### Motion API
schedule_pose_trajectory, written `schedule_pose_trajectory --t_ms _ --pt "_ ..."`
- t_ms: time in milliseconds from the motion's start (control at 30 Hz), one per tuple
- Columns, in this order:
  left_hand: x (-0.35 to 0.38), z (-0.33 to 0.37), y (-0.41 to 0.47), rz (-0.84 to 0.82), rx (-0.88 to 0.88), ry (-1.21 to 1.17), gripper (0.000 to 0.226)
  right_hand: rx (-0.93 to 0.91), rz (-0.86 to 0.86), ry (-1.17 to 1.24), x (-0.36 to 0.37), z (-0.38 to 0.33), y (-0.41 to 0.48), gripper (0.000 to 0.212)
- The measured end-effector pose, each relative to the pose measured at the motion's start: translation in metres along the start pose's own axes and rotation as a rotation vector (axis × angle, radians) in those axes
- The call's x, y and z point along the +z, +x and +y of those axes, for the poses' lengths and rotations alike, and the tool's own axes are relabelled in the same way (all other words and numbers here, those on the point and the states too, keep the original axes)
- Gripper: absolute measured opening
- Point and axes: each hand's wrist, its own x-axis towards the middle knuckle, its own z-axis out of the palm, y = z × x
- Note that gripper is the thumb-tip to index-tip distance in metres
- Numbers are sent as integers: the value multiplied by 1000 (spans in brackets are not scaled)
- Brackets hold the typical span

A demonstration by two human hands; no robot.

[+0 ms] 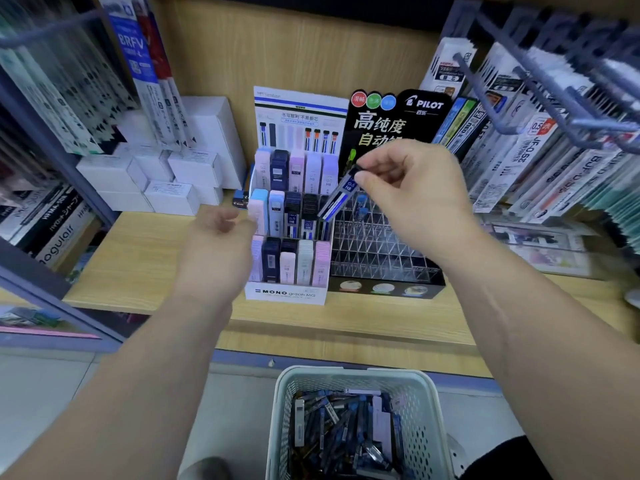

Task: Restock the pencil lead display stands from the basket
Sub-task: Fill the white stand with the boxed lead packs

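Observation:
My right hand [412, 188] pinches the top of a dark blue lead case [337, 199], tilted, its lower end at the right end of the middle row of the white MONO stand [285, 294]. That stand has three tiers filled with pastel and dark cases. My left hand [218, 244] hovers beside the stand's left side, fingers loosely curled, holding nothing. To the right stands the black PILOT stand [384, 258] with clear slots, mostly bare apart from a few blue-capped cases. Below the shelf a pale basket [287, 403] holds several lead cases.
White boxes [166, 178] are stacked on the wooden shelf [138, 261] at the left. Hanging pen refill packs crowd both sides, with wire hooks [540, 84] jutting out at the upper right. A shelf front edge [346, 337] runs between stands and basket.

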Motion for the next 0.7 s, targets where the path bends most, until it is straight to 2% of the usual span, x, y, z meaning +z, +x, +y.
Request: schedule_pose_trajectory --t_ms 100,267,533,700 --pt "7 -9 -5 -134 -81 84 16 -47 -40 -103 9 1 -1 12" --pt "6 -11 -4 -141 -119 62 21 -143 -73 -237 22 3 1 12" --pt "2 -10 -7 -182 -144 6 24 -246 -53 -281 43 16 -1 11" --pt "-1 -13 -7 -214 -154 3 28 -265 -106 -275 38 18 4 9"
